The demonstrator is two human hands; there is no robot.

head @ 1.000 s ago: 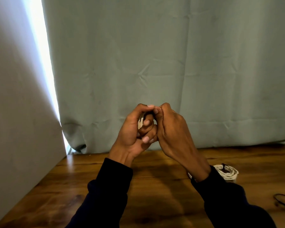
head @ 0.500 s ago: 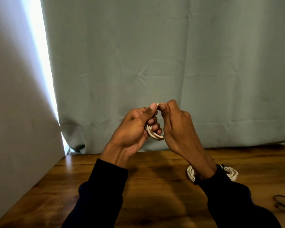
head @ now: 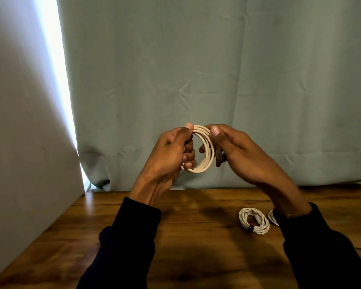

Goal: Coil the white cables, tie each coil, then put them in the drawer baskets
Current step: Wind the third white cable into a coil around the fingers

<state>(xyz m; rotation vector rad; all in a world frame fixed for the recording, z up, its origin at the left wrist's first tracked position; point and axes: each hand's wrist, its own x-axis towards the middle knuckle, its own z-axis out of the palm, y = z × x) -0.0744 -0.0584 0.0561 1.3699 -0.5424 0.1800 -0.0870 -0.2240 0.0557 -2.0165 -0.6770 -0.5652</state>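
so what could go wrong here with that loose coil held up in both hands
1. The coil shows no tie; its loops are held only by the left hand and right hand, so a slackened grip could let them spring apart.
2. It is held in the air above the table; if dropped, it would likely unwind.
3. The tied coil lies close to the right sleeve, which could knock it.
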